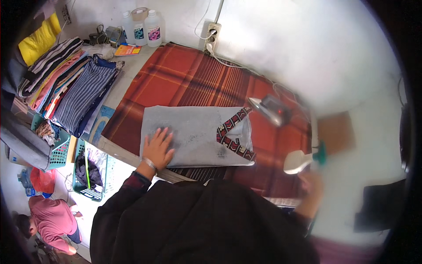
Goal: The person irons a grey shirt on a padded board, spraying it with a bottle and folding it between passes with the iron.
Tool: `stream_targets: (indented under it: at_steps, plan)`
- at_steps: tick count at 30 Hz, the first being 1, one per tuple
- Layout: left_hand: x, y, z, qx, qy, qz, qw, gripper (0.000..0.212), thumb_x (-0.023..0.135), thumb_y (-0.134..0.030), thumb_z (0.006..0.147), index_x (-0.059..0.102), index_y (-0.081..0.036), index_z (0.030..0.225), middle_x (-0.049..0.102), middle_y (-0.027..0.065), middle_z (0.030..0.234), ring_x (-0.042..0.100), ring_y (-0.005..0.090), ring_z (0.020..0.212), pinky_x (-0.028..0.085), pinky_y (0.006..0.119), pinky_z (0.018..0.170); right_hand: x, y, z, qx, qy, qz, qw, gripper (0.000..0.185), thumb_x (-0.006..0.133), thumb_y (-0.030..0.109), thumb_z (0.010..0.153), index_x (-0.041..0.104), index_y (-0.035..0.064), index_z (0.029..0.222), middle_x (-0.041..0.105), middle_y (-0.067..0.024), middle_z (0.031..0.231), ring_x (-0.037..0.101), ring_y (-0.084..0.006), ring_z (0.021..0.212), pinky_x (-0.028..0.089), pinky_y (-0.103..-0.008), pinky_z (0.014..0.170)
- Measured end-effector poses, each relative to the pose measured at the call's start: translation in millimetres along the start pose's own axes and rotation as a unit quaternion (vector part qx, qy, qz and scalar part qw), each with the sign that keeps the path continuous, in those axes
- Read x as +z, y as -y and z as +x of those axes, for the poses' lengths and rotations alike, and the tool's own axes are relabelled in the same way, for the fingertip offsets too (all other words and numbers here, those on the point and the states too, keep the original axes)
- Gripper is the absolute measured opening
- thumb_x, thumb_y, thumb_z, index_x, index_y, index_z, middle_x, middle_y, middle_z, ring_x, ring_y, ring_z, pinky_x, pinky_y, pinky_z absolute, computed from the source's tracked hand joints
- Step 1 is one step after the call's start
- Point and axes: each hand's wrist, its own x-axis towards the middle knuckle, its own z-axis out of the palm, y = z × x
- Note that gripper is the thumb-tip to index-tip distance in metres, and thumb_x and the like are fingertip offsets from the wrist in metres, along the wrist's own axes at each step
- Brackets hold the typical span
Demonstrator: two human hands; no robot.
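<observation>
A folded grey garment [184, 135] with a patterned red-and-black trim [227, 132] along its V-shaped neckline lies on a red plaid cloth [171, 79]. My left hand [158, 150], with a bracelet at the wrist, rests flat on the garment's left part, fingers spread. On the right, my right hand [310, 186] is beside a white bottle [295, 162] with a green head [319, 155], probably a spray bottle. Blur hides whether the fingers grip it. An electric iron [272, 110] with a red light sits just past the neckline.
Folded clothes [77, 92] are stacked at the left. Several plastic bottles [153, 29] stand at the back wall, near a power strip [212, 36] feeding a white cord [237, 66]. Below left are laundry baskets [89, 175] and another person [54, 221]. Brown cardboard [336, 132] is at right.
</observation>
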Motion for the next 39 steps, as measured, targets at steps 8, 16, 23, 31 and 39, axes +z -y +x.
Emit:
stream_targets:
  at_steps: [8,16,23,31,39]
  plan:
    - [0.4,30.6,-64.3,-0.305,-0.179,-0.219,0.909,0.034,0.058,-0.023,0.084,0.056,-0.004,0.112,0.058,0.0162,0.108,0.057,0.0313,0.099,0.046,0.039,0.084,41.4,194.4,28.3,-0.554,-0.377,-0.009,0.742,0.051,0.066,0.045,0.079,0.061,0.0029,0.107,0.065,-0.0172,0.092,0.062,-0.0342,0.086,0.049,-0.0435,0.076]
    - [-3.2,26.2,-96.3,-0.468,-0.055,-0.337,0.815,0.037,0.053,-0.037,0.089,0.064,-0.001,0.092,0.068,0.0114,0.079,0.067,0.0216,0.07,0.051,0.032,0.066,48.4,279.1,113.2,-0.458,-0.35,-0.17,0.8,0.062,0.065,0.057,0.074,0.06,0.0052,0.108,0.064,-0.0224,0.099,0.061,-0.0382,0.094,0.048,-0.0461,0.081]
    - [-0.8,37.5,-97.3,-0.447,-0.014,-0.455,0.77,0.033,0.057,-0.031,0.089,0.063,0.002,0.091,0.068,0.0078,0.075,0.066,0.0144,0.059,0.052,0.027,0.056,67.7,355.9,-62.2,-0.577,-0.23,-0.062,0.781,0.043,0.068,0.04,0.076,0.063,0.004,0.098,0.065,-0.0187,0.096,0.062,-0.0359,0.091,0.047,-0.0437,0.078]
    - [19.5,37.7,-106.7,-0.427,-0.075,-0.512,0.741,0.024,0.057,-0.025,0.089,0.062,-0.002,0.089,0.067,0.0082,0.072,0.066,0.0162,0.062,0.052,0.028,0.057,271.5,347.8,-240.2,-0.731,-0.11,-0.238,0.63,0.038,0.065,0.039,0.079,0.056,0.0065,0.096,0.066,-0.0152,0.086,0.063,-0.0361,0.084,0.049,-0.0453,0.072]
    - [17.2,39.7,-110.3,-0.396,-0.091,-0.483,0.776,0.022,0.056,-0.024,0.088,0.061,-0.002,0.088,0.066,0.0094,0.069,0.067,0.0186,0.063,0.051,0.031,0.061,265.2,418.1,-198.8,-0.635,-0.175,-0.228,0.717,0.043,0.065,0.042,0.077,0.058,0.008,0.101,0.066,-0.0166,0.095,0.064,-0.0344,0.091,0.049,-0.0446,0.077]
